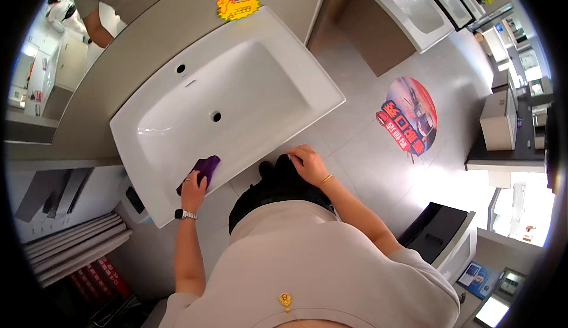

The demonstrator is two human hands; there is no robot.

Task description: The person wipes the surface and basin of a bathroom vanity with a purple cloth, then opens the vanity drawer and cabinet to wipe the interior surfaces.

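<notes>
My left hand (194, 189) holds a folded purple cloth (207, 166) against the front left rim of a white ceramic washbasin (266, 83). The thumb lies over the cloth, and a watch is on that wrist. Shallow and wide, the basin has a round tap hole at the back, a thin overflow slot and a dark drain hole (216, 116). My right hand (308, 163) hangs beside my right thigh, off the basin's front edge. Its fingers curl loosely, and I see nothing in them.
Behind the basin stands a mirror (133, 4) with a yellow price tag (238, 6) below it. Floor sticker (410, 117) lies on the grey tiles to the right. More washbasin cabinets (381, 26) stand beyond. Stacked panels (80, 248) lean at the lower left.
</notes>
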